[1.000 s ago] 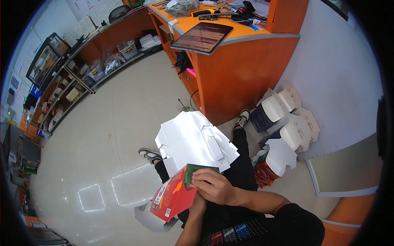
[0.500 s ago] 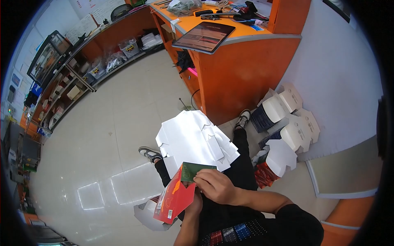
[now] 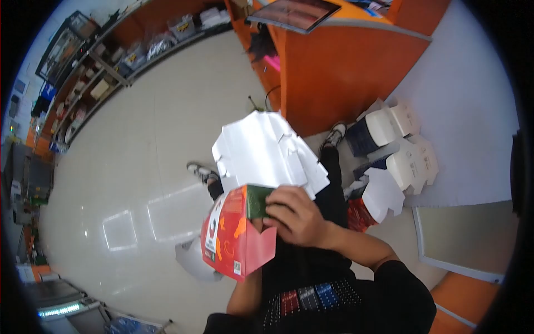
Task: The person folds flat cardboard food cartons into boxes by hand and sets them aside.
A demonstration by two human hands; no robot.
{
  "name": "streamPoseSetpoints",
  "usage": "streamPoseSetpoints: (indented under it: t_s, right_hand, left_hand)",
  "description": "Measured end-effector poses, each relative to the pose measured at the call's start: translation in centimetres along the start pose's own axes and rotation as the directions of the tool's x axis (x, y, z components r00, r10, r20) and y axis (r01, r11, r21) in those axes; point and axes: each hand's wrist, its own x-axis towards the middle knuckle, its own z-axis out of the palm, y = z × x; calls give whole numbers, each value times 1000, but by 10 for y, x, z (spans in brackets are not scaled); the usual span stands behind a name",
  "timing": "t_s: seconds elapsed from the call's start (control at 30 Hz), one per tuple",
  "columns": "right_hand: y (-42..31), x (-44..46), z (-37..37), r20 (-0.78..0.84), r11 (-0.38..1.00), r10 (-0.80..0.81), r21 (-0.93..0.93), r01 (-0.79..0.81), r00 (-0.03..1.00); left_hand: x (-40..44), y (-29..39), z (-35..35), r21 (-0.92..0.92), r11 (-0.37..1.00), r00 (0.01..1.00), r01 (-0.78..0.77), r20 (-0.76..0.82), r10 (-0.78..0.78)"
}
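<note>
A partly folded red and green cardboard box (image 3: 225, 234) is held up over my lap, with orange patterns and a white label on its side. My right hand (image 3: 297, 214) has its fingers curled over the edge of the box's green panel. Most of my left hand (image 3: 257, 224) is behind and inside the box. Only a bit of a finger shows in the gap, and the forearm comes up from below. A stack of flat white cardboard blanks (image 3: 258, 147) lies across my legs, just beyond the box.
Folded white and dark blue boxes (image 3: 384, 128) stand on the floor to the right, with a red one (image 3: 361, 214) nearer. An orange counter (image 3: 334, 72) bears a tablet (image 3: 297, 14). Another pale carton (image 3: 194, 259) sits at lower left. Shelves (image 3: 103, 72) line the far left.
The box has turned so more of its red side faces me, and its green panel stands more upright. My right hand stays at that panel. The view has tilted downward.
</note>
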Motion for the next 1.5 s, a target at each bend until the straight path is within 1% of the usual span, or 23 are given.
streamPoseSetpoints:
  t_s: [0.07, 0.13, 0.2, 0.3, 0.37, 0.43, 0.5, 0.53, 0.6, 0.7, 0.73, 0.8, 0.9, 0.97, 1.03, 1.1, 1.17, 1.23, 1.33, 1.4, 1.43, 1.47, 1.5]
  right_hand:
    - [-1, 0, 0, -24, 998, -27, -50, 26, 999]
    - [-4, -5, 0, 3, 995, -54, -86, 54, 999]
    - [-6, -5, 1, 3, 991, -71, -116, 70, 998]
    - [-10, -7, 2, -8, 990, -46, -131, 44, 999]
    - [-11, -11, 5, -41, 997, -43, -72, 40, 998]
    - [-12, -10, 6, -75, 998, -51, -36, 48, 996]
    - [-17, -8, 5, -105, 998, -62, -22, 60, 993]
    - [-19, -7, 3, -95, 996, -74, -49, 70, 993]
    - [-20, -5, 0, -77, 989, -106, -108, 97, 991]
    - [-18, -7, 4, -120, 999, -52, -3, 52, 991]
    - [-19, -7, 4, -117, 999, -52, -7, 52, 992]
    - [-20, -4, 3, -111, 998, -59, -14, 58, 992]
    - [-27, -2, 1, -43, 995, -77, -63, 74, 996]
    - [-25, -4, 0, -73, 998, -29, 50, 33, 997]
    - [-19, -7, -1, -98, 989, 17, 145, -2, 995]
    - [-12, -9, 0, -122, 975, 58, 222, -30, 991]
    - [-14, -7, 0, -128, 988, 24, 155, -4, 991]
    - [-19, -8, 1, -99, 998, -37, 51, 42, 994]
    - [-19, -11, 0, -106, 997, -21, 73, 29, 994]
    - [-22, -5, -4, -61, 998, -55, 7, 55, 997]
    - [-23, -2, -6, -36, 997, -71, -27, 70, 997]
    - [-23, -3, -6, -26, 995, -82, -52, 80, 996]
    - [-21, -5, -4, -17, 993, -92, -78, 90, 996]
  left_hand:
    - [-5, 0, -2, -15, 1000, 999, 23, -48, -23]
    - [-9, 0, -5, -12, 999, 996, 33, -82, -34]
    - [-11, 2, -6, 5, 1000, 997, 10, -81, -9]
    - [-11, 9, 2, 74, 994, 994, -81, -68, 86]
    - [-11, 13, 5, -196, 979, 998, -48, -40, 41]
    - [-10, 15, 6, -450, 893, 1000, -7, -1, 7]
    - [-14, 13, 7, -561, 828, 1000, 26, 3, -29]
    - [-16, 11, 8, -557, 830, 999, 32, -14, -48]
    - [-15, 8, 7, -474, 880, 998, 38, -21, -54]
    - [-20, 4, 2, -209, 977, 999, 44, 14, -42]
    - [-21, 4, 0, -116, 992, 999, 43, 28, -40]
    - [-21, 5, 1, -62, 996, 998, 61, 11, -61]
    - [-24, 16, 10, -190, 975, 986, 113, -97, -133]
    - [-27, 21, 15, -282, 951, 969, 123, -172, -177]
    - [-24, 22, 16, -292, 947, 962, 132, -192, -194]
    - [-20, 23, 13, -165, 978, 976, 129, -154, -155]
    - [-21, 21, 12, 30, 993, 989, 110, -105, -106]
    - [-23, 21, 10, 262, 963, 997, 59, -58, -45]
    - [-25, 19, 5, 458, 887, 998, -61, 8, 64]
    - [-26, 18, 5, 339, 940, 999, -31, -26, 42]
    - [-27, 20, 8, 148, 988, 997, 40, -73, -29]
    - [-27, 22, 10, -50, 993, 989, 103, -105, -108]
    - [-27, 23, 11, -181, 976, 985, 123, -98, -142]
